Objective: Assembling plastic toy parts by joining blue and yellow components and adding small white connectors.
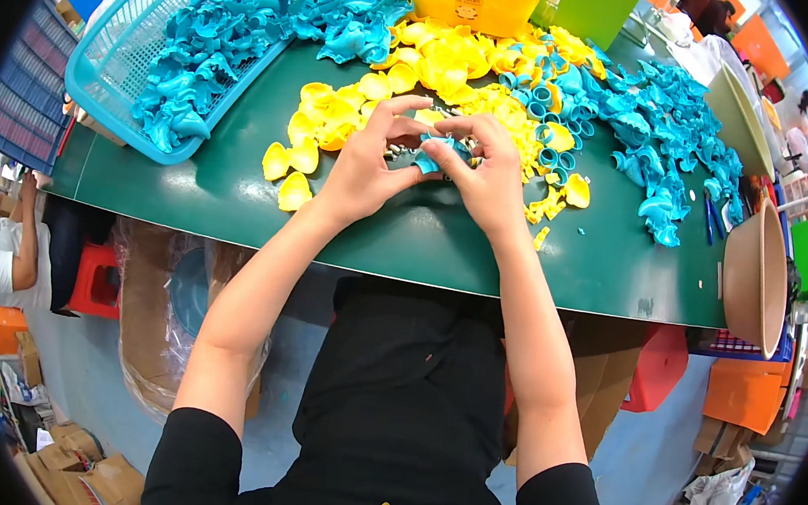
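Observation:
Above the near part of the green table (396, 238), my two hands meet around a small blue plastic piece (427, 162). Thumb and curled fingers of my right hand (489, 172) grip it from the right. My left hand (365, 167) closes on it from the other side, thumb against its lower edge. The fingers partly cover the piece, so its full shape is hidden. Right behind my hands spreads a heap of yellow plastic shells (443, 54). Some small shiny bits show between my fingers, too small to name.
A blue basket (177, 151) full of curly blue parts stands at the left. Blue rings (541, 97) and a pile of blue parts (665, 131) lie right. A yellow tub (476, 2) stands at the back, a beige basin (756, 275) by the right edge. Another person (10, 255) sits far left.

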Demonstrator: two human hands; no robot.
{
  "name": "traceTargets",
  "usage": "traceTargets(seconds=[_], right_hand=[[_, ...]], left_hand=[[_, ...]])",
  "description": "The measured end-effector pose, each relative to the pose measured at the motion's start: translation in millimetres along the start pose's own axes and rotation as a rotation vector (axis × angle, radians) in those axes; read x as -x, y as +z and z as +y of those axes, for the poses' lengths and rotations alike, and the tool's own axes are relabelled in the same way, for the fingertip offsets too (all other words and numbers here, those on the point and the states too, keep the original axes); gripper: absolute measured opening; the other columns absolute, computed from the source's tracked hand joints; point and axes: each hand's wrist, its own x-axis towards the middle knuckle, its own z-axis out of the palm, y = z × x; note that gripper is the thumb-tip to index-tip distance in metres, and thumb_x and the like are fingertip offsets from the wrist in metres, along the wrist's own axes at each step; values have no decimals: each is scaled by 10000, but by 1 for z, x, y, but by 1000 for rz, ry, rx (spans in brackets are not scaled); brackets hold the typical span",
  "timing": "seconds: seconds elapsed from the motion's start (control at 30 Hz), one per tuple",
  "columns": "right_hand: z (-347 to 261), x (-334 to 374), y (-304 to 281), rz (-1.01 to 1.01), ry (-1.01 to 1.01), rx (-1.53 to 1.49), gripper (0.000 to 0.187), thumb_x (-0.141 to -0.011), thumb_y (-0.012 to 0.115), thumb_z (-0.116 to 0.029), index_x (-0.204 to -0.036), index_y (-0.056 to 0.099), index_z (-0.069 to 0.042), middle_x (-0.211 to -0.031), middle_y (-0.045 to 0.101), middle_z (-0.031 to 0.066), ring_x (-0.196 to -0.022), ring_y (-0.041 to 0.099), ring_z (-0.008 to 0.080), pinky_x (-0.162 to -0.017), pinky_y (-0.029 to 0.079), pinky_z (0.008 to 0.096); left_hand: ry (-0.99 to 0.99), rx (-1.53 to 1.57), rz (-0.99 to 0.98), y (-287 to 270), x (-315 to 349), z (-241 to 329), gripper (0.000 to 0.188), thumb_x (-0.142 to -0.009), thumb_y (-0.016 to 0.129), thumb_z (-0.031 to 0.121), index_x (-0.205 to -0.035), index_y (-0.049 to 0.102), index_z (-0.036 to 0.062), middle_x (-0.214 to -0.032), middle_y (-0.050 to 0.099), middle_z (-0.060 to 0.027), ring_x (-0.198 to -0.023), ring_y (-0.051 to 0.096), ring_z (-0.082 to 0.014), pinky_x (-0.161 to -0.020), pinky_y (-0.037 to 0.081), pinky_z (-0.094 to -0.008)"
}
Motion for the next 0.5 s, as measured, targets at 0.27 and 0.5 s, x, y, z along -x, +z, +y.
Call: traceTargets(seconds=[0.27, 0.5], right_hand=[[9, 3, 1, -11, 323, -475, 184, -920, 738, -166, -867, 611, -43, -859, 617, -13, -753, 532, 52, -692, 435, 206], [10, 1, -14, -27, 128, -505, 209, -909, 738, -141, -803, 585, -47, -881, 579, 7, -809, 503, 62, -730, 408, 225]], left_hand=[[-257, 216, -45, -5, 1, 3, 206, -907, 706, 23, -1078, 590, 15, -1026, 696, -76, -936, 681, -113, -854, 540, -253], [-270, 422, -82, -10, -2, 5, 119, -890, 731, 39, -960, 638, 13, -926, 702, -50, -858, 671, -92, -789, 528, -235]])
